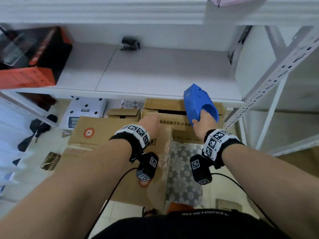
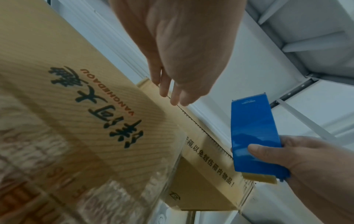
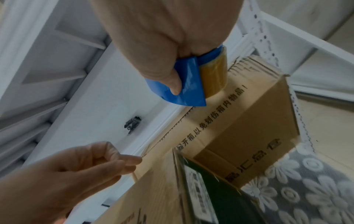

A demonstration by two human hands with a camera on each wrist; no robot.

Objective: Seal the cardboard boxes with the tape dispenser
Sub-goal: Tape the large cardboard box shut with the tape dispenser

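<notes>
Below a white shelf [image 1: 155, 80], right hand [image 1: 203, 125] grips a blue tape dispenser [image 1: 198, 102] at one o'clock; left hand [image 1: 150, 123], fingers relaxed and holding nothing, hovers over cardboard boxes [image 1: 107, 133].

- Bare forearms; black wrist straps [image 1: 138, 145] carrying white bands of black square codes.
- Black camera blocks [image 1: 201, 171] with thin black cables.
- Black shirt [image 1: 189, 228].

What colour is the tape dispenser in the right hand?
Blue; the tape dispenser held by the right hand shows best in the head view.
</notes>
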